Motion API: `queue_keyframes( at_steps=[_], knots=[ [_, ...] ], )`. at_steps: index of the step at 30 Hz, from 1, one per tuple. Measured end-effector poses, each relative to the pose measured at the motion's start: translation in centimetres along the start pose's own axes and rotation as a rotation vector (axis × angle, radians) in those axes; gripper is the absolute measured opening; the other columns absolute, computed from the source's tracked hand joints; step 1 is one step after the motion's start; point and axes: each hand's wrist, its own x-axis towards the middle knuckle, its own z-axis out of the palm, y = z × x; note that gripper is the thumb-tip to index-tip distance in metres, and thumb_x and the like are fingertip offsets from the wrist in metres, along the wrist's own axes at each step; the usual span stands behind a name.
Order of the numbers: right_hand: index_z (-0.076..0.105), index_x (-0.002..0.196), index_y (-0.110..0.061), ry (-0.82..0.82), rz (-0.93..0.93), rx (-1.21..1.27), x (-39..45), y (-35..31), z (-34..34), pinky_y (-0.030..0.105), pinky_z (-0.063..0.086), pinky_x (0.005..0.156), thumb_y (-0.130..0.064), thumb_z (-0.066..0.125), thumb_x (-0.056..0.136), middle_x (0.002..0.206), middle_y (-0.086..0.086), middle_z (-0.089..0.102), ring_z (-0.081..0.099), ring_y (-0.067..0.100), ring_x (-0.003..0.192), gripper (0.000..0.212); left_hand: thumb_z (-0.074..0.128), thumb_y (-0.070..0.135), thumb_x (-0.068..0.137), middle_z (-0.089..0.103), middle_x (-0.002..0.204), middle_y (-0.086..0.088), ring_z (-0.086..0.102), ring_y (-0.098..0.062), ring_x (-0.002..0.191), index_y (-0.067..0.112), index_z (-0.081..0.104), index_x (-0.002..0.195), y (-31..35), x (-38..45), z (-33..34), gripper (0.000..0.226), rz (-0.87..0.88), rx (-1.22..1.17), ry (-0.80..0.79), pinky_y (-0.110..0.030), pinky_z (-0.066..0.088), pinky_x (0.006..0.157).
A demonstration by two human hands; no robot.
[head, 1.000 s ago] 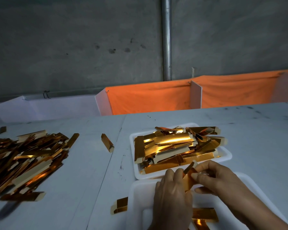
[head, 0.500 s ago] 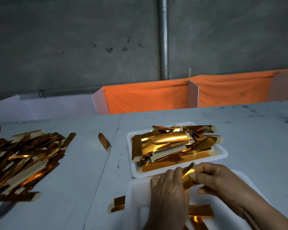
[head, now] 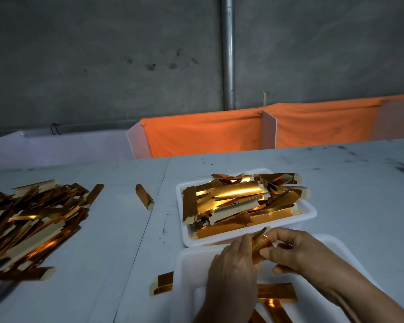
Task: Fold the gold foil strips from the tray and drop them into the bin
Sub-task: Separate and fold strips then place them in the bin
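One gold foil strip [head: 259, 244] is held between my two hands above the near white tray [head: 189, 264]. My left hand [head: 232, 273] grips its left side with curled fingers, back of the hand towards me. My right hand [head: 296, 250] pinches its right end with thumb and fingers. A few more gold strips [head: 276, 292] lie in the near tray below my hands. Behind them the far white tray [head: 310, 212] is heaped with gold strips [head: 238, 201].
A large loose pile of gold strips [head: 30, 220] covers the table's left side. Single strips lie on the table [head: 144, 199] and beside the near tray [head: 162, 283]. An orange cloth-lined bin [head: 203, 136] with white dividers runs along the table's far edge.
Both hands stayed over the near tray and kept working the same strip; its upper end has bent over between my fingers. The view shifted slightly.
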Motion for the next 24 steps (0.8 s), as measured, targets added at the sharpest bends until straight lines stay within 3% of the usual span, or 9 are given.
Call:
queue_keyframes(
  at_steps=[5,11,17,21,24],
  knots=[
    [0.075,0.085,-0.020,-0.022,0.031,-0.013,0.2,0.4,0.4,0.012,0.050,0.058,-0.014,0.066,0.088,0.080,-0.007,0.074,0.069,0.005,0.075,0.012,0.044,0.029,0.099,0.036,0.148,0.008,0.034,-0.008,0.134,0.027,0.021,0.149,0.0,0.2,-0.1,0.055,0.012,-0.029,-0.029,-0.022,0.025,0.110],
    [0.073,0.089,-0.013,-0.022,-0.028,0.067,0.2,0.2,0.4,0.013,0.051,0.060,-0.026,0.053,0.095,0.084,0.002,0.075,0.069,0.008,0.077,0.024,0.041,0.034,0.099,0.029,0.152,0.010,0.028,-0.006,0.137,0.028,0.013,0.150,0.1,0.0,-0.5,0.058,0.026,-0.053,0.052,-0.018,0.025,0.108],
    [0.071,0.089,-0.018,0.026,-0.096,0.013,0.3,0.6,0.3,0.015,0.052,0.062,-0.025,0.055,0.094,0.082,0.002,0.073,0.068,0.010,0.077,0.018,0.039,0.032,0.100,0.035,0.150,0.008,0.034,-0.007,0.135,0.025,0.017,0.150,0.3,-0.1,-0.7,0.055,0.047,-0.151,0.058,-0.008,0.021,0.096],
    [0.071,0.087,-0.021,0.018,-0.132,-0.017,0.3,0.6,0.2,0.017,0.052,0.063,-0.021,0.055,0.095,0.084,0.001,0.073,0.069,0.010,0.080,0.018,0.045,0.026,0.099,0.040,0.147,0.004,0.041,-0.011,0.130,0.022,0.023,0.149,0.0,0.7,-0.6,0.054,0.010,-0.154,-0.030,-0.018,0.032,0.104],
    [0.072,0.084,-0.023,0.013,-0.133,-0.037,0.1,0.5,0.1,0.019,0.053,0.066,-0.018,0.059,0.092,0.084,0.000,0.072,0.069,0.013,0.080,0.017,0.046,0.026,0.099,0.043,0.143,0.003,0.044,-0.011,0.126,0.025,0.025,0.148,-0.2,0.9,-0.6,0.054,-0.003,-0.157,-0.047,-0.019,0.035,0.102]
  ],
)
